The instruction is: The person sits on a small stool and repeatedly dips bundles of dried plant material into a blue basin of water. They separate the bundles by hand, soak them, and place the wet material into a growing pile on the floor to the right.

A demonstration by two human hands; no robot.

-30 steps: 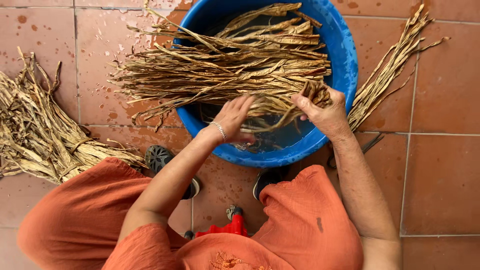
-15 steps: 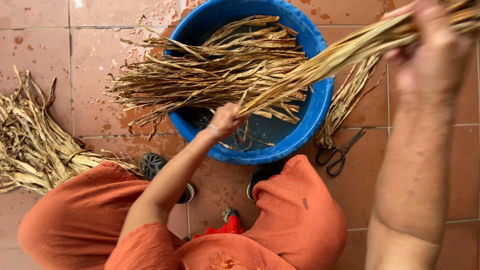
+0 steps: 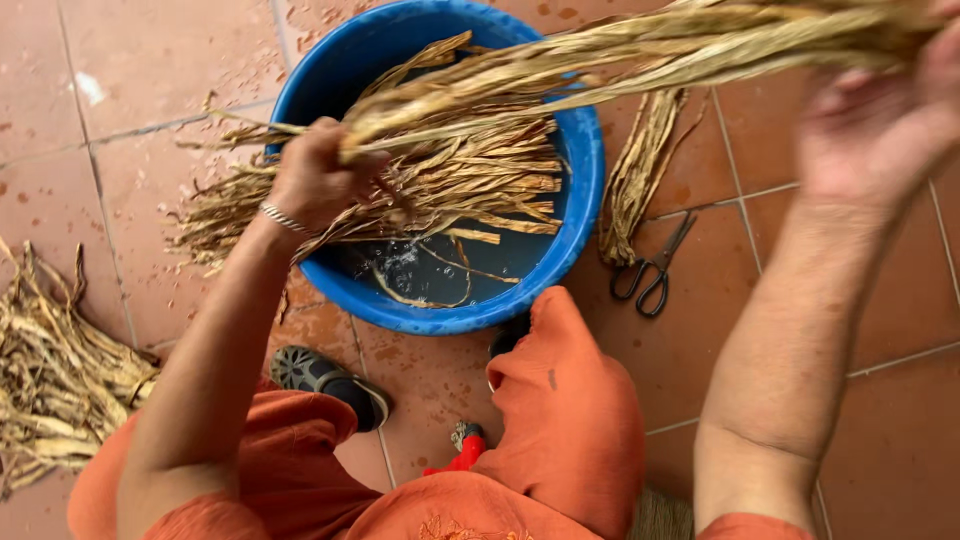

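while both hands stretch one bundle of dried leaf strips (image 3: 620,50) above the blue basin (image 3: 585,200), left hand (image 3: 315,180) fingers clamp one end and the blurred right hand (image 3: 880,120) grips the other, seemingly letting water drain back.

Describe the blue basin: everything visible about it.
The blue basin is round, smooth and looks like plastic. It sits upright on the wet terracotta tile floor, in front of the person's knees. A shallow pool of water lies at its bottom, with a few loose strands in it. A bundle of dried straw-coloured leaves lies across it, spilling over the left rim. Its far rim is cut off by the frame. Neither hand touches it.
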